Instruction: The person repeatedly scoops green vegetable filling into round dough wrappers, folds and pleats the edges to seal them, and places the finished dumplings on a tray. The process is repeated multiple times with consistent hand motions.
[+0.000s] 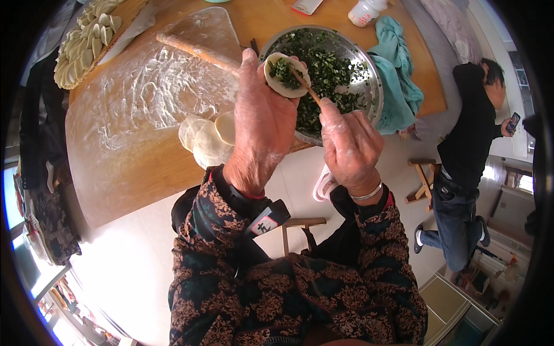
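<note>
On the fingers of my left hand (262, 112) rests a round dumpling wrapper (273, 82) with chopped green filling (283, 72) in its middle. My right hand (351, 144) grips a thin wooden stick (310, 91), perhaps chopsticks, whose tip presses into that filling. Both hands are over the near left rim of a wide metal bowl (369, 72) holding more of the chopped greens. Left of my left wrist lies a small pile of flat wrappers (205, 141). A floury rolling pin (193, 51) lies beyond, its near end hidden behind my left hand.
A flour-dusted board (109, 155) covers the table's left side. Finished dumplings (86, 46) fill a tray at the far left. A teal cloth (395, 75) and a white bottle (365, 11) are right of the bowl. Another person (467, 144) holds a phone near a wooden stool (423, 183).
</note>
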The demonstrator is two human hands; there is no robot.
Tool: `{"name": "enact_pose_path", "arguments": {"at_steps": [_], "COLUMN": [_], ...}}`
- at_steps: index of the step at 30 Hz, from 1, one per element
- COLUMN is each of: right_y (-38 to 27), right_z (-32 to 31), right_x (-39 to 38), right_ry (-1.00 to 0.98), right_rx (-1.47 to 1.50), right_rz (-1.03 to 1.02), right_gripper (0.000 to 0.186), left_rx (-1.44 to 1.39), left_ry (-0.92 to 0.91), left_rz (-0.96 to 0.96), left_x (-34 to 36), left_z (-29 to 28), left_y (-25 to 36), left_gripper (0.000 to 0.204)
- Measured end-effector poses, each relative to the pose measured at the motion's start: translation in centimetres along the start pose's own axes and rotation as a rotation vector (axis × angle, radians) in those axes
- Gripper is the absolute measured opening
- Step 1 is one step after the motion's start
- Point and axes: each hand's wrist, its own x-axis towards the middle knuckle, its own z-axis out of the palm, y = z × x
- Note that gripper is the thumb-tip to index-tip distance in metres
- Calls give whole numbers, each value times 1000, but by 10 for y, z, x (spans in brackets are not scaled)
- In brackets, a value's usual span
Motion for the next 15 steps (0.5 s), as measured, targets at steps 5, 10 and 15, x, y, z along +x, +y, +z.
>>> {"name": "enact_pose_path", "arguments": {"at_steps": [5,10,15], "right_y": [0,-2,2], "right_z": [-7,-23,-26], "right_x": [1,1,2], "right_ry": [51,70,73], "right_rx": [213,511,439], "right_rz": [129,511,344], "right_gripper": [26,20,22], "left_rx": [-28,2,-23], "left_ry": [25,-20,-4], "left_rz": [-45,-76,-103], "left_x": [-2,-8,-13], "left_z": [0,1,2], "left_y": [1,-1,4], "left_gripper": [56,66,64]}}
